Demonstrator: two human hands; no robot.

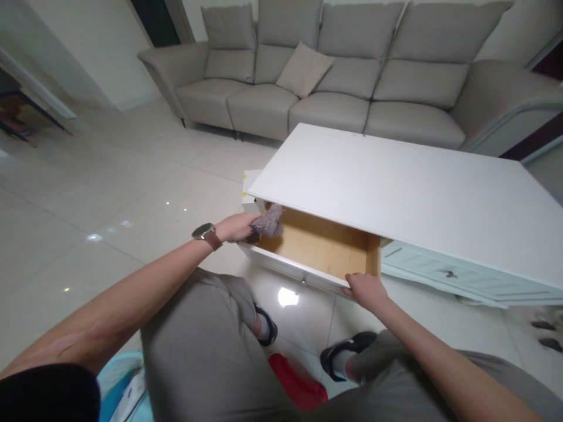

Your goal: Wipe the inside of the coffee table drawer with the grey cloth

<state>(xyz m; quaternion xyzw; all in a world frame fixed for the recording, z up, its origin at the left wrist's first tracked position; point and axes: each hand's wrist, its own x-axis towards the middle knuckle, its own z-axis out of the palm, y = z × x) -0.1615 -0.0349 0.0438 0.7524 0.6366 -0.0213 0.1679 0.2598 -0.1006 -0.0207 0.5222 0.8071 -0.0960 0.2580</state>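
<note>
A white coffee table (396,187) has its left drawer (325,246) pulled open, showing a bare wooden bottom. My left hand (240,227), with a watch on the wrist, is closed on a grey cloth (269,223) at the drawer's left inner corner. My right hand (365,290) rests on the drawer's front edge at its right corner, fingers curled over the rim. I am seated in front of the table with my knees below the drawer.
A second, closed drawer (448,272) sits to the right. A grey sofa (334,76) with a cushion stands behind the table. Glossy tiled floor (109,205) stretches to the left. A red object (297,384) lies between my feet.
</note>
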